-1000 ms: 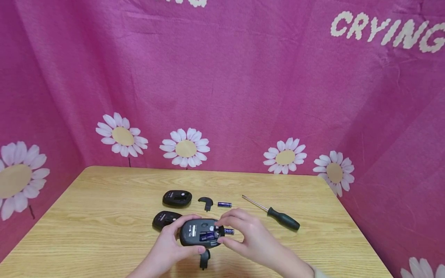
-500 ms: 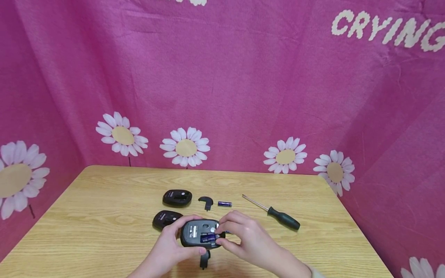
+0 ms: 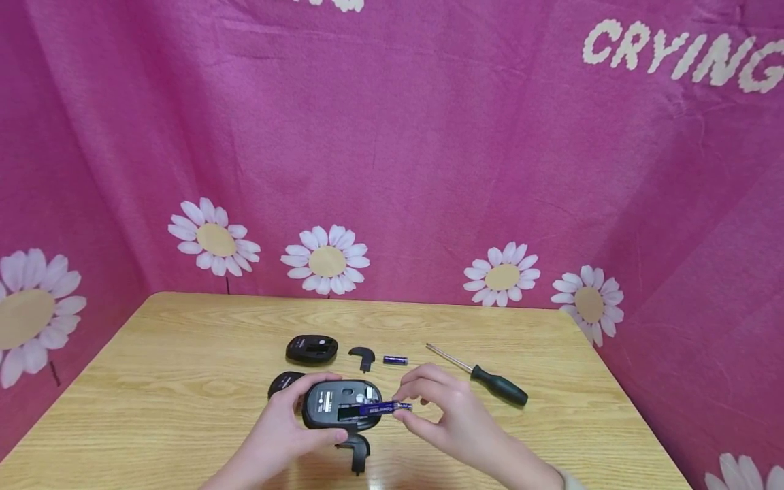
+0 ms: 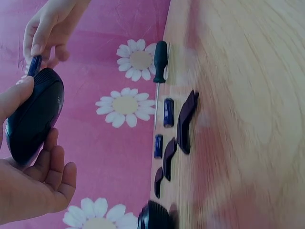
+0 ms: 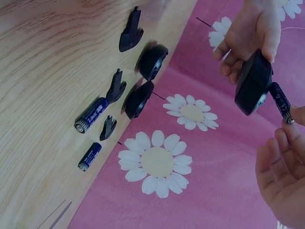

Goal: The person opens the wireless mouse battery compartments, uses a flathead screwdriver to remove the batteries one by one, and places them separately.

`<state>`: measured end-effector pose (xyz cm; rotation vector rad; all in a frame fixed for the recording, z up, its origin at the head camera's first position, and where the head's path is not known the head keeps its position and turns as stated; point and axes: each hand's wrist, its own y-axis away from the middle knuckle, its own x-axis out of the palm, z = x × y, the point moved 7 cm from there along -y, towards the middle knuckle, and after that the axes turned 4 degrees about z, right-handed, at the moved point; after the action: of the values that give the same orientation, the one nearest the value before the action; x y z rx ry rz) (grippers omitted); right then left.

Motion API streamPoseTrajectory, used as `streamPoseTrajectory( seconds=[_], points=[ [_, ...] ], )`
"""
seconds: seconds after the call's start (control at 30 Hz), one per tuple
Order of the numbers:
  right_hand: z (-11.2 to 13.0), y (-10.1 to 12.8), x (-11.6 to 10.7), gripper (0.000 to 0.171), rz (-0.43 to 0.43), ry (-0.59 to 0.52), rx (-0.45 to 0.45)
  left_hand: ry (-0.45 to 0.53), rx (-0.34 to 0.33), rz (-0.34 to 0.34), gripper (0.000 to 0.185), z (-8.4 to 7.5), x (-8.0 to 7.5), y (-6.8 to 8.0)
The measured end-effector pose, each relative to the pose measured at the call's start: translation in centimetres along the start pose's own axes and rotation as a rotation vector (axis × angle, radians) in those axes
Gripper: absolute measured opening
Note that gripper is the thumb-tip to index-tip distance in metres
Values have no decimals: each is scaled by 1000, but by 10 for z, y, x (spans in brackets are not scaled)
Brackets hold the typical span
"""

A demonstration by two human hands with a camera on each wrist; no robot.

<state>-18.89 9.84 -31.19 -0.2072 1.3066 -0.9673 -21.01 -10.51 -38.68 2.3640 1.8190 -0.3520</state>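
- Black plastic forms the shell of the mouse (image 3: 340,404), which is held upside down above the wooden table (image 3: 153,381) by the left hand (image 3: 278,435), whose fingers are curled round its sides.
- Its battery compartment (image 3: 350,411) is seen open; a purple battery (image 3: 382,407) is angled half out of it toward 3 o'clock.
- The outer end of that battery is pinched between thumb and fingertips of the right hand (image 3: 450,422).
- A detached black cover (image 3: 354,452) is found on the table at 6 o'clock from the held mouse.
- A second mouse (image 3: 283,384) is partly hidden behind the left hand at 10 o'clock; a third mouse (image 3: 312,348) lies upturned beyond it at 11 o'clock.
- Another cover (image 3: 363,356) and a loose battery (image 3: 395,360) are laid side by side at 12 to 1 o'clock.
- A green-handled screwdriver (image 3: 484,378) is placed at 2 o'clock, well apart from both hands.
- What the other two mice contain cannot be told.
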Motion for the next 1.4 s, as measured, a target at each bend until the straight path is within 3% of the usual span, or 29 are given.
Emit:
streamPoseTrajectory(
  seconds=[0.33, 0.6, 0.7, 0.97, 1.23, 1.4],
  points=[
    [-14, 16, 0, 14, -9, 9, 97, -159, -63, 0, 70, 10, -20, 6],
    [-34, 38, 18, 9, 69, -22, 258, -317, 18, 51, 68, 27, -33, 8],
    [-42, 44, 25, 9, 96, -62, 312, -343, 9, 94, 67, 35, -34, 7],
    [-60, 56, 43, 7, 166, -137, 402, -402, -95, 155, 68, 58, -37, 3],
    [-74, 66, 59, 6, 285, -133, 500, -421, -147, 218, 65, 72, -39, 2],
    [-80, 69, 66, 7, 357, -106, 540, -433, -136, 255, 63, 74, -39, 1]
  ],
)
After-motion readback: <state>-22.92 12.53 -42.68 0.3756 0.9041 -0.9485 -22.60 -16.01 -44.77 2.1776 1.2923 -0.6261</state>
